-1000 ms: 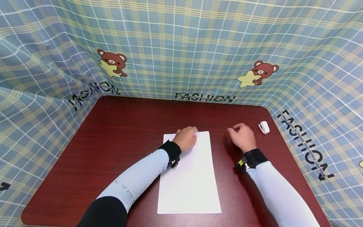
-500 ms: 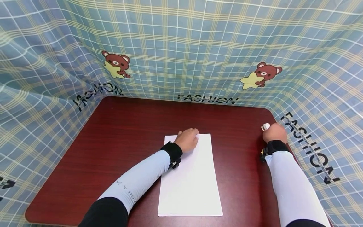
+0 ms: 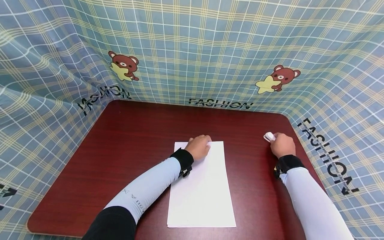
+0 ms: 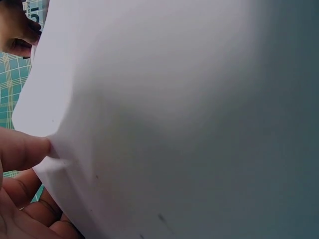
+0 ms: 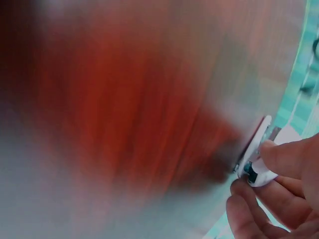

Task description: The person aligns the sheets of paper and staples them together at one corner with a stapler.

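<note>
A stack of white paper sheets [image 3: 204, 196] lies lengthwise near the middle of the dark red table. My left hand [image 3: 198, 147] pinches its far edge; in the left wrist view the thumb [image 4: 25, 149] presses on top while curled fingers sit under the edge. Over the table's right side, my right hand [image 3: 283, 145] holds a small white stapler [image 3: 269, 136] by its rear part, its front pointing left. Up close in the right wrist view, the stapler [image 5: 255, 143] is pinched between thumb and fingers, with its jaws spread apart.
Plaid cloth [image 3: 192, 50] with bear prints hangs upright behind and along both sides of the table [image 3: 135, 130]. The table's rounded far right corner is just beyond the right hand.
My right hand has reached right to the stapler, picked it up, and brought it slightly back left. The left hand stays on the paper's far edge.
</note>
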Motion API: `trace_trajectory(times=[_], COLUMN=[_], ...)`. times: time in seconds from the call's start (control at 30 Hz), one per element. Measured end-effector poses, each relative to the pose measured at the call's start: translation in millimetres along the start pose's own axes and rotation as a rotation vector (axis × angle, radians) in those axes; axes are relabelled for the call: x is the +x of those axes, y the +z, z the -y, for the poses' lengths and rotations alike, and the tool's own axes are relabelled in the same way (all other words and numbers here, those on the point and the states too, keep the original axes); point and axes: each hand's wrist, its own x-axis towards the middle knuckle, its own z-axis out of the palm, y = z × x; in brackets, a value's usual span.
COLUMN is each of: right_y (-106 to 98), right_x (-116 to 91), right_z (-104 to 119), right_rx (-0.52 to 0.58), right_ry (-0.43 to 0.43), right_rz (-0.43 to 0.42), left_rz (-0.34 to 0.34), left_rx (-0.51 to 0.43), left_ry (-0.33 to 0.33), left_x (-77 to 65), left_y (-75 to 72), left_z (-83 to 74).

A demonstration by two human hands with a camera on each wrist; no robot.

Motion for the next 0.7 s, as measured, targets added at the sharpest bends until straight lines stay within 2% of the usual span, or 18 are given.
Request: trace_trajectory(times=[0.27,0.4,0.53,0.7], right_y=[4.0,12.2,14.8,16.4], right_x=[-30.8,-43.7,-58.2,-74.2], right_z=[49.0,69.1,90.2,109.9], right_rx=[0.047,0.065,0.095,0.131], right_ry=[-0.235,-0.344,-0.417,-0.464], right_rz=[0.039,0.052,0.096,0.146], left_rz=[-0.009,-0.015,-0.02,-0.022], left_rx=[-0.031,-0.053,-0.046,-0.03], left_ry=[-0.01,-0.008,0.003,0.003], left_x=[-0.9,-1.3,-0.2,2.3], left_y=[1.2,1.5,1.5,2.2], left_z=[-1.3,-1.7,-1.9,-2.5])
